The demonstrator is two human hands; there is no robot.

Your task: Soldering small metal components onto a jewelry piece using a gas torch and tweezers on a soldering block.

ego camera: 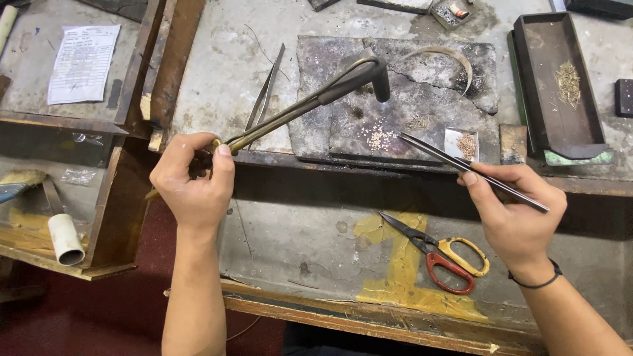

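A: Starting at the left, the left hand point(194, 181) is closed around the brass handle of a blowtorch point(310, 99). Its long stem runs up and to the right from the fist, and the bent dark nozzle ends over the charred soldering block point(448, 72) on the counter point(224, 72).

B: And what lies under that nozzle?

A: A small cluster of pale beads point(377, 137) sits on the block, below and slightly right of the nozzle, apart from it.

B: Which hand is nearer to them?

A: The right hand point(517, 211). It pinches a pair of slim tweezers point(471, 170) between thumb and fingers; their long axis slants up and to the left, and the tips stop just right of the beads, near them, though I cannot tell whether they touch.

B: Anything further right?

A: Red-and-yellow-handled scissors point(438, 254) lie on the lower ledge, untouched.
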